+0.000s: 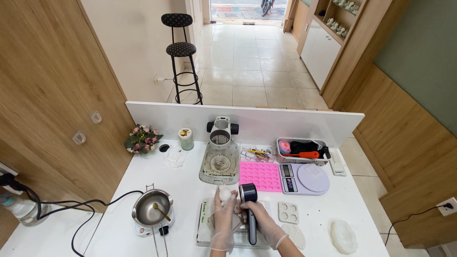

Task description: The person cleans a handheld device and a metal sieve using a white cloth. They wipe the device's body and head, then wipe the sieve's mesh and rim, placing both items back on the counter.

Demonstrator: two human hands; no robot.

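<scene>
Holding one white lump, one black tool

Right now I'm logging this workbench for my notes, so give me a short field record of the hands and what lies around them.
left hand: gloved left hand grips a small white lumpy piece, raised over the table
right hand: gloved right hand grips a black handheld tool with a round head, head beside the white piece
under hands: flat printed pad
behind hands: pink silicone mould tray, lilac digital scale, grey-based magnifier stand
left side: steel melting pot with a spoon, on a small heater
surface: white table
</scene>
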